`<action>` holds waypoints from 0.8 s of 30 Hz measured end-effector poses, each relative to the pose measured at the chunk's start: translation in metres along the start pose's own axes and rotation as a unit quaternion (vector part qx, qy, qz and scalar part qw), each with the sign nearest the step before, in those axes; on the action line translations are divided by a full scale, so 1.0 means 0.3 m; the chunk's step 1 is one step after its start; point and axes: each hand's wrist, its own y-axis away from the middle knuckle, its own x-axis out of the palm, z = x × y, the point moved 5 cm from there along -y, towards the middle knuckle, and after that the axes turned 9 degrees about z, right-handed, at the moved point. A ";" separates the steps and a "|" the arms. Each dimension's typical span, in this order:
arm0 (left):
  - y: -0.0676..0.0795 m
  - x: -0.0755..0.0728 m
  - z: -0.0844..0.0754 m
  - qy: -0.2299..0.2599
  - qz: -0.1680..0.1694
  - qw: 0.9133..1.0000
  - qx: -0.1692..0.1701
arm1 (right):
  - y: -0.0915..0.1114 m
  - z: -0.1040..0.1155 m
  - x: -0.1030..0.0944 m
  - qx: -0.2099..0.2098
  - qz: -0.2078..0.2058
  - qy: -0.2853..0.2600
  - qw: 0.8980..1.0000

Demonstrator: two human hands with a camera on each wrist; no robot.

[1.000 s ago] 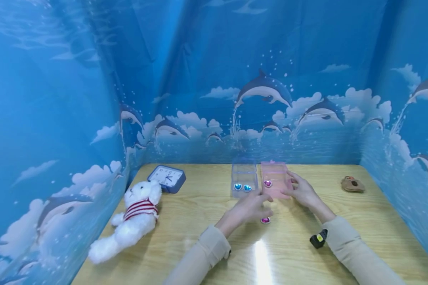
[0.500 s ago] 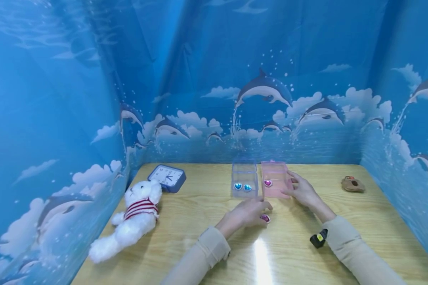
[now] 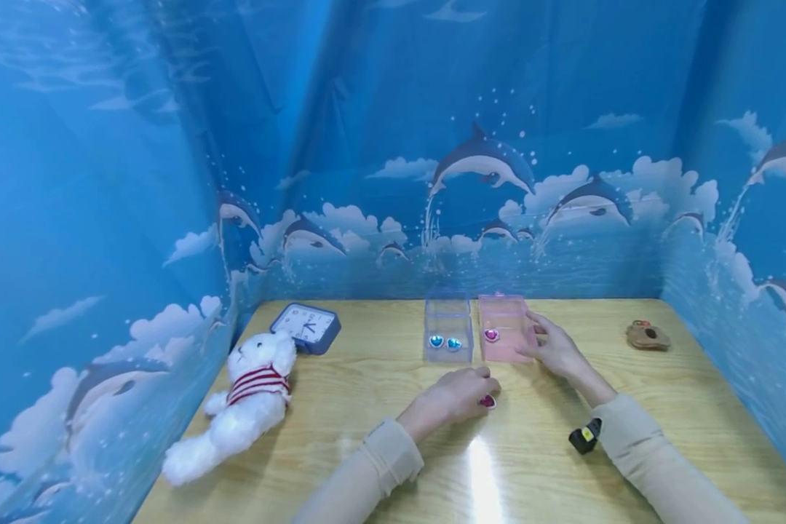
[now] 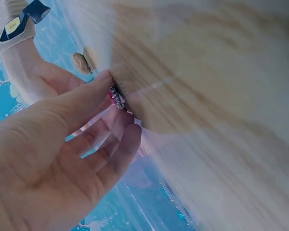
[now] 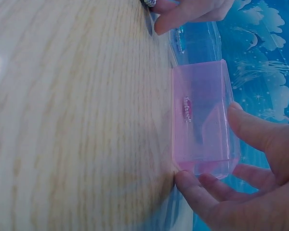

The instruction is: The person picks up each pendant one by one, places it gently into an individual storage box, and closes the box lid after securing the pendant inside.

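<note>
In my head view I see a white toy (image 3: pixel 245 421) in red stripes at lower left, a blue clock (image 3: pixel 306 324) by its head, a brown thing (image 3: pixel 647 337) at right, and dolphin cloth (image 3: pixel 380 109) across the top.

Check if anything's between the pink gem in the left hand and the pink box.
Nothing visible except the fingers of the left hand, which pinch the gem. The right hand touches the box, right of that path.

Gems (image 3: pixel 436 341) lie in boxes (image 3: pixel 511 340) right of the clock (image 3: pixel 305 325).
</note>
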 end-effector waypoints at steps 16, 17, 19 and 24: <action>0.004 -0.005 -0.016 0.028 -0.026 0.999 0.035 | -0.003 -0.001 0.001 -0.005 -0.006 0.003 1.000; 0.004 -0.009 -0.017 0.035 -0.028 0.998 0.038 | -0.002 0.000 0.000 -0.005 -0.007 0.005 1.000; 0.001 -0.019 -0.017 0.047 -0.033 0.998 0.039 | 0.000 0.001 -0.001 -0.006 -0.005 0.004 1.000; -0.007 -0.059 -0.020 0.058 -0.047 0.996 0.039 | 0.000 0.001 -0.001 -0.008 -0.002 -0.001 1.000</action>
